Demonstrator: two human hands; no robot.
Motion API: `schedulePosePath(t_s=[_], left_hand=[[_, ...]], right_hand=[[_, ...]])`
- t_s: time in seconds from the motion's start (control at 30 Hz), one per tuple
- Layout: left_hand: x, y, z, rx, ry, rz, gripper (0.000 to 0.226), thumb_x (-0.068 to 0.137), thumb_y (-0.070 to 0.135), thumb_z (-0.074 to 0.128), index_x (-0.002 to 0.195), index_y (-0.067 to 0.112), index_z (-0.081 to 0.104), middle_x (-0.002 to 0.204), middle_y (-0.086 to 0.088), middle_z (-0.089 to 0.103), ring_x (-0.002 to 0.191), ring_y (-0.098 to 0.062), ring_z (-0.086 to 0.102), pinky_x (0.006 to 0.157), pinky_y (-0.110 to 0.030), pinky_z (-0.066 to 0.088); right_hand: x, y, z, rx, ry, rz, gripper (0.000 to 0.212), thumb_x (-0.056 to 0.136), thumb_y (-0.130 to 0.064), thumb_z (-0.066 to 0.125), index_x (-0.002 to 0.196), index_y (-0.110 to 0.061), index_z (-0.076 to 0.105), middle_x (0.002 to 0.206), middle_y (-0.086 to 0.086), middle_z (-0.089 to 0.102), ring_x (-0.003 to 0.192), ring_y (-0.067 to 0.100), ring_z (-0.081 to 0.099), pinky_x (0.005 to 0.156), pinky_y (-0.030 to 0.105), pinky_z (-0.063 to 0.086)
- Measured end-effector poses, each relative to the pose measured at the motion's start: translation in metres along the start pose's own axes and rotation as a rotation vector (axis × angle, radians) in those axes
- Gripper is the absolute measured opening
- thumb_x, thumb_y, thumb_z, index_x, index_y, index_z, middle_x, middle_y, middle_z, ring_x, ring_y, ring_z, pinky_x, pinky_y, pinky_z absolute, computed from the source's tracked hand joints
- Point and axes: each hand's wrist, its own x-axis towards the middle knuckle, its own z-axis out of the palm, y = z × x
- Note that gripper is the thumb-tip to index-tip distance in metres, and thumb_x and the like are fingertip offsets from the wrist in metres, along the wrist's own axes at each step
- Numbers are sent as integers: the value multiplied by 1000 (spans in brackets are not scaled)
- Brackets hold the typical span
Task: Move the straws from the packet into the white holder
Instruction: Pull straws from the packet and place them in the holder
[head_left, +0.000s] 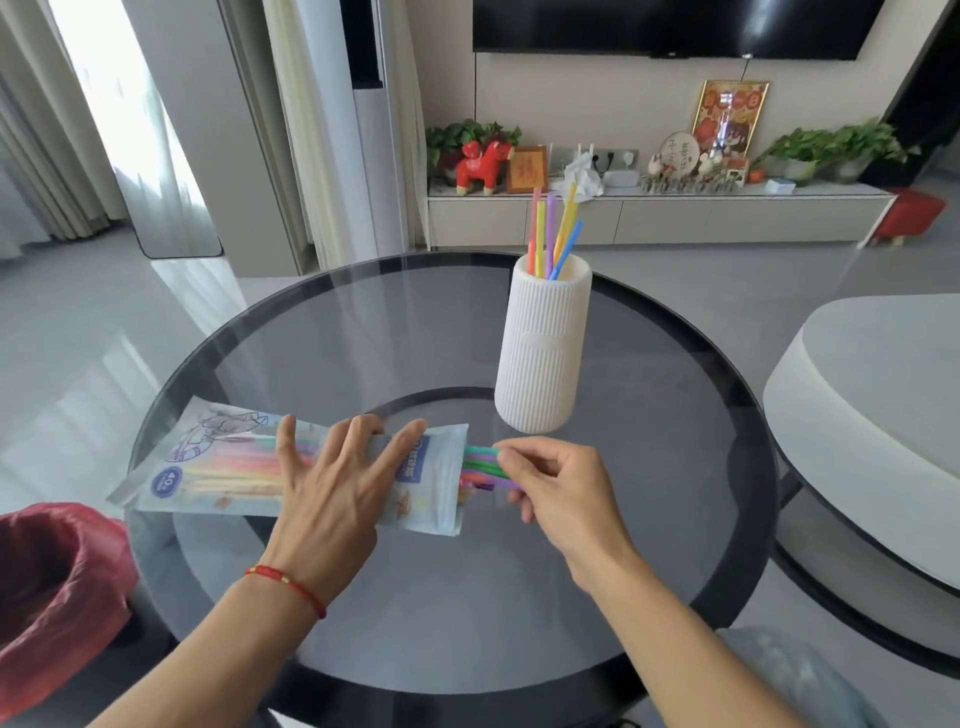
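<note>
A clear packet (208, 462) of coloured straws lies flat on the round glass table (675, 467), its open mouth facing right. My left hand (332, 488) presses down on the packet's middle with fingers spread. Several straw ends (480, 465), green, purple and pink, poke out of the mouth. My right hand (556, 488) pinches those ends between thumb and fingers. The white ribbed holder (543, 353) stands upright behind and to the right of the packet, with several straws (550, 234) standing in it.
A bin lined with a red bag (52, 587) sits at the lower left beside the table. A grey-white rounded seat (878, 415) is on the right. A low TV cabinet (649, 213) with ornaments and plants runs along the back wall.
</note>
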Motion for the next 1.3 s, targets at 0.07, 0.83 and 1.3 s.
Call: schedulePosePath(t_s=[0.07, 0.83, 1.3], left_hand=[[-1, -1, -1, -26, -6, -28, 115, 44, -5, 63, 148, 33, 33, 120, -4, 49, 113, -28, 53, 104, -74, 22], [16, 42, 10, -429, 43, -62, 22, 94, 47, 45, 100, 26, 52, 106, 9, 56, 103, -19, 53, 103, -58, 37], [3, 52, 2, -441, 1, 9, 29, 97, 44, 38, 112, 25, 53, 117, 6, 57, 109, -21, 54, 102, -55, 36]], right_hand=[[3, -3, -11, 30, 30, 7, 12, 96, -11, 77, 97, -19, 86, 73, -4, 80, 49, 7, 58, 51, 20, 50], [2, -41, -79, 456, -59, 104, 20, 70, -25, 84, 86, -13, 87, 90, 4, 80, 64, 7, 73, 58, 15, 57], [-20, -17, 19, 164, 46, -104, 31, 96, -38, 62, 76, -17, 73, 54, 2, 58, 42, 12, 48, 45, 23, 46]])
